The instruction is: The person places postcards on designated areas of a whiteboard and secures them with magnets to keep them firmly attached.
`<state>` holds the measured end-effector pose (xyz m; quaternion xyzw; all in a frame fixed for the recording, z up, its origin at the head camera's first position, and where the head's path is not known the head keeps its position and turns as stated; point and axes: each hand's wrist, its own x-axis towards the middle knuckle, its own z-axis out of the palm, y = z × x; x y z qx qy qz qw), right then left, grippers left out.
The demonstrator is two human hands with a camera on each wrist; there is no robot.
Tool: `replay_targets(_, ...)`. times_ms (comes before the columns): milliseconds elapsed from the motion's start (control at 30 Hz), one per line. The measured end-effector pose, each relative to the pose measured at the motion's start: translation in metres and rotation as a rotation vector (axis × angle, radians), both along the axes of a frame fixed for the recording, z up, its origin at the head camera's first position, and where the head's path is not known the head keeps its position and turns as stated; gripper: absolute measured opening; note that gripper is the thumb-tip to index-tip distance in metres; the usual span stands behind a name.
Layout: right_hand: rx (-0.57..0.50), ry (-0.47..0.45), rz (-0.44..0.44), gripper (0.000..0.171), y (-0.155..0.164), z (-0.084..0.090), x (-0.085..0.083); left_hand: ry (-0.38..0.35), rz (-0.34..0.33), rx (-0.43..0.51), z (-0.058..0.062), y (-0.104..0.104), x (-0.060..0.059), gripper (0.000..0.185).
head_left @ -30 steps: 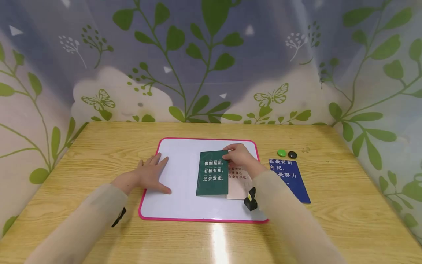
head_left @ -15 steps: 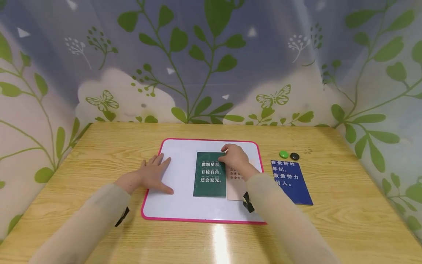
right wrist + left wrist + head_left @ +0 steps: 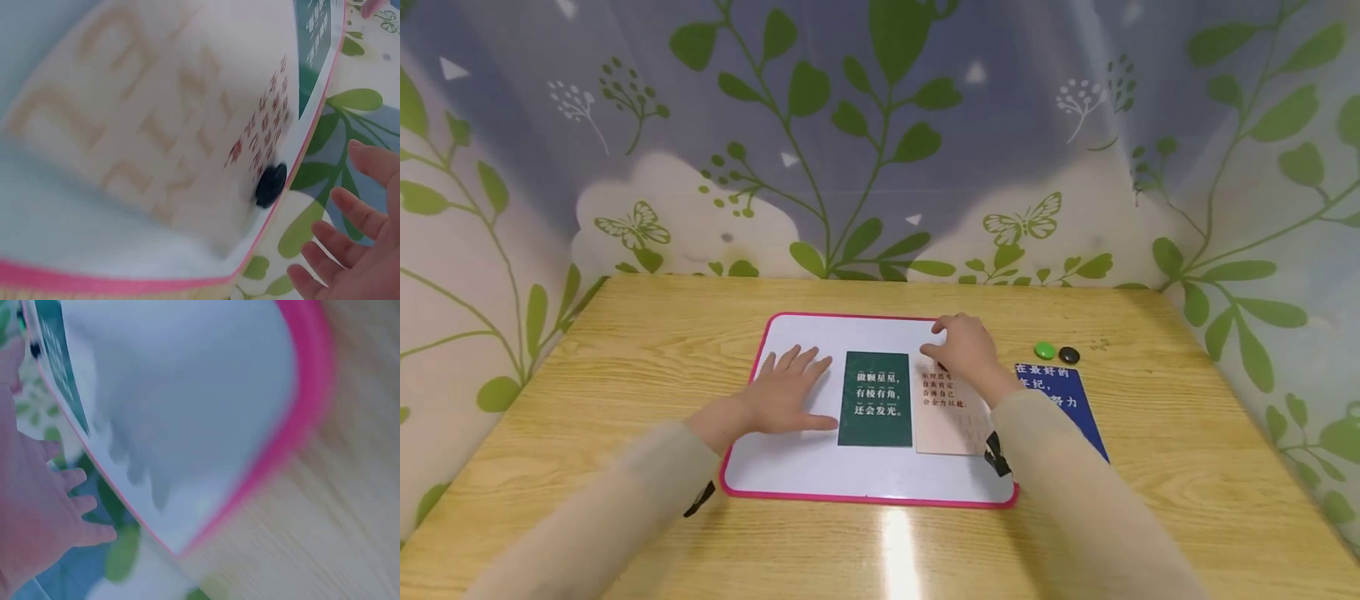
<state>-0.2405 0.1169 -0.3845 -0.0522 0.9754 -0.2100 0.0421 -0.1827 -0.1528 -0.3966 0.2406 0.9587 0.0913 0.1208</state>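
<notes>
A dark green card (image 3: 875, 400) with white writing lies on the pink-edged whiteboard (image 3: 812, 475). Beside it, on the right, is a pale pink card (image 3: 951, 425) with red-brown writing. My left hand (image 3: 782, 398) is spread over the board's left part, its thumb tip right at the green card's left edge. My right hand (image 3: 967, 350) is over the top of the pink card, fingers loosely bent and holding nothing. A round black magnet (image 3: 271, 185) sits on the pink card near its top in the right wrist view; in the head view my hand mostly hides it.
Right of the board, a blue card (image 3: 1078, 412) with white writing lies on the wooden table (image 3: 662, 333), partly behind my right sleeve. Behind it are a green round magnet (image 3: 1044, 350) and a black round one (image 3: 1069, 355). A leaf-patterned curtain (image 3: 880, 200) hangs behind the table.
My right hand has let go of the green card, which now lies flat left of the pink card, and has moved right. My left hand has shifted right, toward the green card.
</notes>
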Motion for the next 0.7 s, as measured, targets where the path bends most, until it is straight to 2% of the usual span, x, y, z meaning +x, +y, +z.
replay_targets(133, 0.059, 0.016, -0.009, 0.043, 0.009, 0.001, 0.000, 0.026, -0.067, -0.004, -0.004, 0.021, 0.009, 0.081)
replay_targets(267, 0.078, 0.025, -0.027, 0.042, 0.021, 0.003, 0.001, 0.027, -0.101, -0.041, -0.011, 0.034, 0.016, 0.073)
replay_targets(467, 0.096, 0.033, -0.038, 0.043, 0.044, 0.004, 0.002, -0.006, -0.088, -0.109, -0.018, 0.037, 0.021, 0.070)
replay_targets(700, 0.107, 0.026, -0.078, 0.044, 0.079, 0.006, 0.003, -0.033, -0.094, -0.054, -0.016, 0.037, 0.023, 0.069)
